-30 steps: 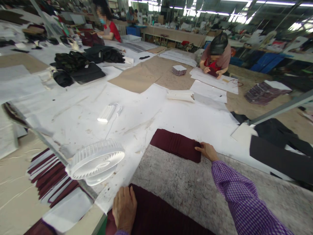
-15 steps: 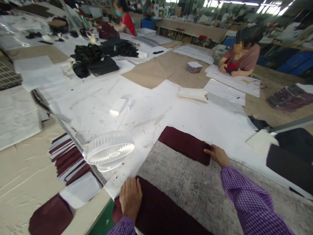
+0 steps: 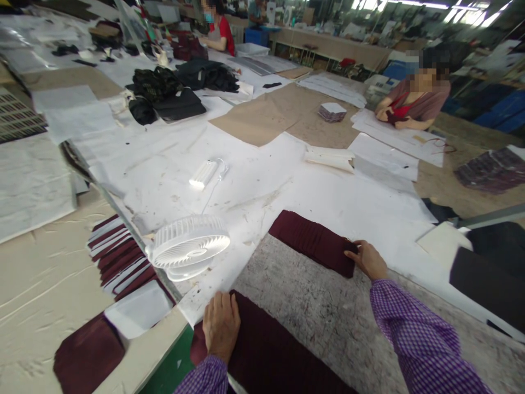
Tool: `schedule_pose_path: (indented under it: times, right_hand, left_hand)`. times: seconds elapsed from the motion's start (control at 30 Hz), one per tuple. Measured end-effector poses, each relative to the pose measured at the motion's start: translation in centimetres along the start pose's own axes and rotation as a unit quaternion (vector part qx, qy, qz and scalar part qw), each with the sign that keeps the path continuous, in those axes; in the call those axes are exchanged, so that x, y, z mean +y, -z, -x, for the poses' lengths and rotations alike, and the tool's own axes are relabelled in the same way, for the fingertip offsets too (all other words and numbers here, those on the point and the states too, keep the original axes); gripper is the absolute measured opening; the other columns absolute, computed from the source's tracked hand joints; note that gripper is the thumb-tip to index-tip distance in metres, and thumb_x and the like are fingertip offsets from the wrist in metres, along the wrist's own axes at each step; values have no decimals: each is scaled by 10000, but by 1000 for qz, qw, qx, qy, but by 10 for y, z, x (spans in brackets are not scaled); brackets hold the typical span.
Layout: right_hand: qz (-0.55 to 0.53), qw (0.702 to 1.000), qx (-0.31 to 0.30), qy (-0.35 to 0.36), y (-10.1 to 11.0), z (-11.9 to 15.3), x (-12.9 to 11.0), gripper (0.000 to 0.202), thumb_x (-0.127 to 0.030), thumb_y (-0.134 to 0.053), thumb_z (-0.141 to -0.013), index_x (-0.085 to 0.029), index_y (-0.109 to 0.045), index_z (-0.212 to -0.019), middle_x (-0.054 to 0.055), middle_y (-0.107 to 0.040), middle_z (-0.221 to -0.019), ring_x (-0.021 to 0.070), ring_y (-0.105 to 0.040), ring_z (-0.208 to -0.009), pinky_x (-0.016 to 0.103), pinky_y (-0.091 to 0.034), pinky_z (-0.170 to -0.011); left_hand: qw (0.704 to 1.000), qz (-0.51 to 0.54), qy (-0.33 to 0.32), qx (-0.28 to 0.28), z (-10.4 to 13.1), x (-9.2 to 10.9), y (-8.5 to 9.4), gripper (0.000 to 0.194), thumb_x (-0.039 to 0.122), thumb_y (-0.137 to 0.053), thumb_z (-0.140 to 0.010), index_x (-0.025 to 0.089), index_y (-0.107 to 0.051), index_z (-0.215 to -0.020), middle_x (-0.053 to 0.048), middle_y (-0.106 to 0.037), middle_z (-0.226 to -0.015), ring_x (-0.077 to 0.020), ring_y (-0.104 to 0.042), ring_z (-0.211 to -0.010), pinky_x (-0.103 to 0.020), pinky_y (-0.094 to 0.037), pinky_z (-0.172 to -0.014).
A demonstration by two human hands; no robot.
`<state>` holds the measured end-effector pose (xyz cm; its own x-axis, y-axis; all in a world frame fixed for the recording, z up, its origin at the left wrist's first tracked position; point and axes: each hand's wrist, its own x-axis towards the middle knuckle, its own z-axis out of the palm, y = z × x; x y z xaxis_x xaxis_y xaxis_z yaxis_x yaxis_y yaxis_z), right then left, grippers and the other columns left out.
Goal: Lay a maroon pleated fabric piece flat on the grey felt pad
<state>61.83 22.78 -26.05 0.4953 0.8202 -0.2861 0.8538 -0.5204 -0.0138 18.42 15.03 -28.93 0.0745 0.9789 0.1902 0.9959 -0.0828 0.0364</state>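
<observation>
My left hand point(image 3: 222, 323) grips the left end of a long row of dark maroon fabric pieces point(image 3: 279, 350) at the bottom of the head view, its fingers bent together over the edge. Farther back, my right hand point(image 3: 369, 258) pinches the right end of a smaller maroon fabric stack point(image 3: 309, 239) between thumb and fingers. That stack lies along the far edge of a mottled grey board point(image 3: 311, 298). Bare grey board separates the two maroon groups.
A white fan point(image 3: 191, 246) stands left of the board, with a white lamp-like device point(image 3: 204, 174) behind it. Maroon and white pieces point(image 3: 123, 257) lie fanned at the left. Black sheets point(image 3: 488, 279) are at the right. A person point(image 3: 418, 93) leans on the table at the back right.
The whole view has shifted slightly, so the background sits a little farther right. Both hands keep the same hold on the maroon fabric.
</observation>
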Motion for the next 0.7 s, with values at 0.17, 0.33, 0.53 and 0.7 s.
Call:
schedule_pose_path:
  times: [0.17, 0.33, 0.53, 0.7]
  right_hand:
    - [-3, 997, 27, 70, 16, -8, -17, 383, -357, -571, -882, -165, -506, -1206, 93, -577, -1140, 203, -598, -931, 412, -504, -820]
    - [-38, 964, -33, 261, 29, -38, -70, 275, -306, -552, -903, -188, -565, -1151, 58, -618, -1092, 194, -593, -981, 409, -486, -870]
    - [-14, 930, -81, 357, 25, -78, -131, 284, -320, -553, -901, -190, -564, -1153, 69, -591, -1143, 201, -583, -991, 418, -486, -864]
    - [36, 921, -114, 370, 26, -95, -150, 246, -324, -565, -894, -182, -592, -1093, 66, -600, -1124, 192, -592, -958, 405, -500, -840]
  left_hand:
    - [1000, 1, -2, -3, 0, 0, 0, 191, 225, -458, -895, 200, -506, -712, -40, -530, -712, -206, -501, -701, -336, -393, -700]
    - [1000, -1, 0, -6, 0, 0, -1, 196, 229, -459, -895, 202, -506, -706, -38, -522, -703, -207, -495, -695, -338, -390, -700]
    - [1000, -2, 0, -9, -1, 0, -2, 204, 226, -454, -896, 204, -505, -700, -36, -515, -699, -208, -494, -697, -337, -388, -694]
    - [1000, 0, 3, -11, -1, 1, -2, 205, 224, -453, -896, 207, -504, -698, -36, -513, -705, -207, -495, -698, -336, -389, -699]
